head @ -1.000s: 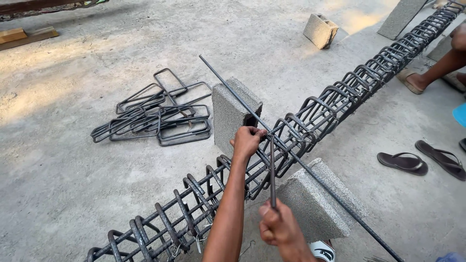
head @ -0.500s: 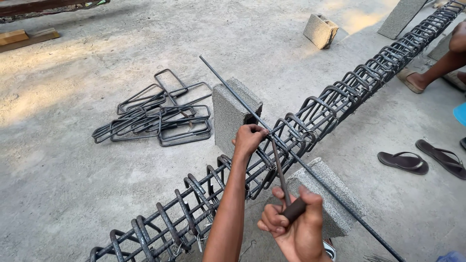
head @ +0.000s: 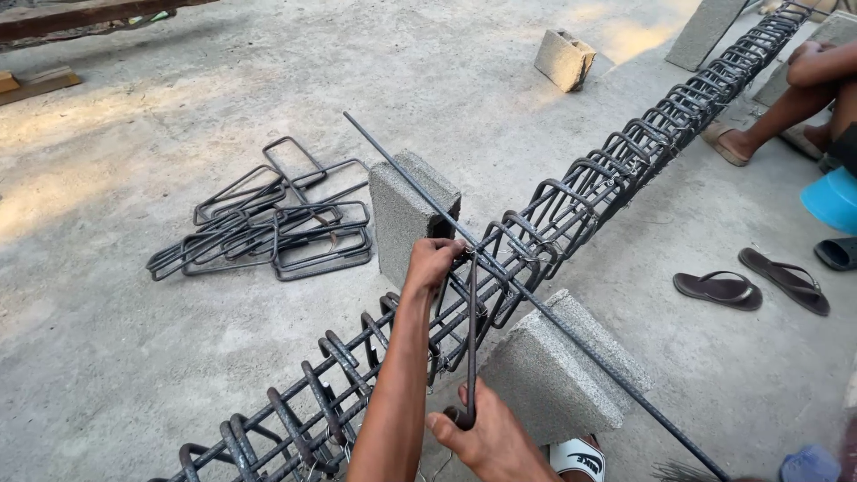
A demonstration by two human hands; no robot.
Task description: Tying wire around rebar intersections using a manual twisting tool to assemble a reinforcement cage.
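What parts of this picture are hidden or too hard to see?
- Head view: the tip of the hook tool, hidden behind the left hand on the steel cage.
- The tool's handle, wrapped by the right hand.
- The long bar, cut off by the bottom edge.
- The sitting person, cut off by the right edge.

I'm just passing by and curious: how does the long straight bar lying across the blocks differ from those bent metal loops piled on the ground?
The long straight bar is one unbent rod; the bent metal loops are closed rectangles. The bar rests raised, across two concrete blocks and the cage; the loops lie flat in a loose heap on the ground. The left hand touches the bar; no hand touches the loops. Both look like dark steel.
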